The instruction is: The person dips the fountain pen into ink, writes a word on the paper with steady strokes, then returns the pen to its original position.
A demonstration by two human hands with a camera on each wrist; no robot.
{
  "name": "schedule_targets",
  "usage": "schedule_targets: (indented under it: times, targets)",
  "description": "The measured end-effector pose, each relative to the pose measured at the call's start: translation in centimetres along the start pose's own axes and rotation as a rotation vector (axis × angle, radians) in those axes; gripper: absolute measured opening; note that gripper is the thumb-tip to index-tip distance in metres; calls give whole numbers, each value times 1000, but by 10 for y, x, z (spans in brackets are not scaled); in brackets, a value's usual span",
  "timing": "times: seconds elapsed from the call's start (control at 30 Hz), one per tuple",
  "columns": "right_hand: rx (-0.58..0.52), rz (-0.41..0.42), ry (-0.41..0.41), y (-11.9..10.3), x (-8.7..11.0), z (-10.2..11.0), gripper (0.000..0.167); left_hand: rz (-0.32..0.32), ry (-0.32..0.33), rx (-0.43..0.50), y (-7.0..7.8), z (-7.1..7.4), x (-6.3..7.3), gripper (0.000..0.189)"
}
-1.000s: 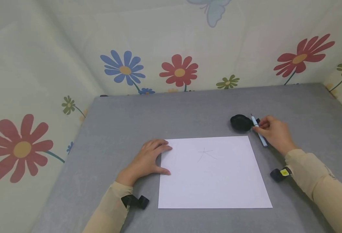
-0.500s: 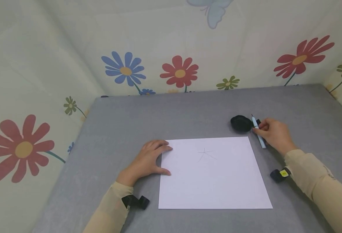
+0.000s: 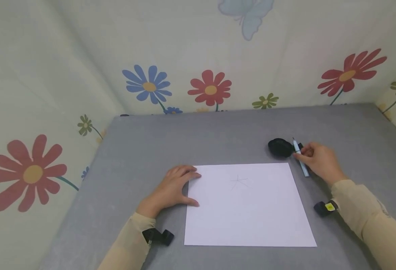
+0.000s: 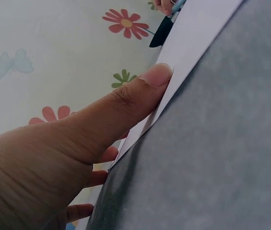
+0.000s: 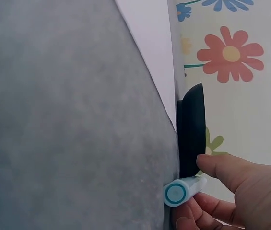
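A white sheet of paper [image 3: 248, 221] lies on the grey table, with thin star-like pencil-grey strokes [image 3: 239, 181] near its far edge. My left hand [image 3: 171, 189] rests at the sheet's left edge, thumb and fingers spread; the thumb [image 4: 140, 86] lies on the paper. Beyond the sheet's far right corner, my right hand [image 3: 321, 161] holds a light blue pen [image 3: 303, 166] between thumb and fingers, its thin dark tip pointing away. Just left of the pen sits a black rounded object [image 3: 280, 147], whose narrow end passes behind the pen. In the right wrist view, the pen's round end [image 5: 176, 193] faces the camera.
The grey table [image 3: 184, 138] ends at a pale cloth wall [image 3: 285, 45] printed with flowers and a butterfly. Black wrist cameras sit on both wrists, the left one [image 3: 158, 237] and the right one [image 3: 324, 208] close above the table.
The head view has tilted up slightly, so everything sits lower in it. The pen's near end has swung a little, while both hands stay about where they were.
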State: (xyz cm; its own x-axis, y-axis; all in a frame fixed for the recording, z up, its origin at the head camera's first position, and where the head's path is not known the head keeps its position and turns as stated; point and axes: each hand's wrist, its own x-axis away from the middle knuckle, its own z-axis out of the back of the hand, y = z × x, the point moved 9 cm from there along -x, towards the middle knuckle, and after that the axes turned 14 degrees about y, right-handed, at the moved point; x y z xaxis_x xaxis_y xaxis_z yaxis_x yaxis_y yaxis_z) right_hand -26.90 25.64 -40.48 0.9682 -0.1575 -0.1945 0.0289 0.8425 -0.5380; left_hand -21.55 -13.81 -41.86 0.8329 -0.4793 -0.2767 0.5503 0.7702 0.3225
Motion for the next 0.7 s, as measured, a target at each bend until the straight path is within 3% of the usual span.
schedule_targets:
  times: [0.7]
  targets:
    - [0,11,-28,2,2,4,45,-57,27,-75,5,6,2,85]
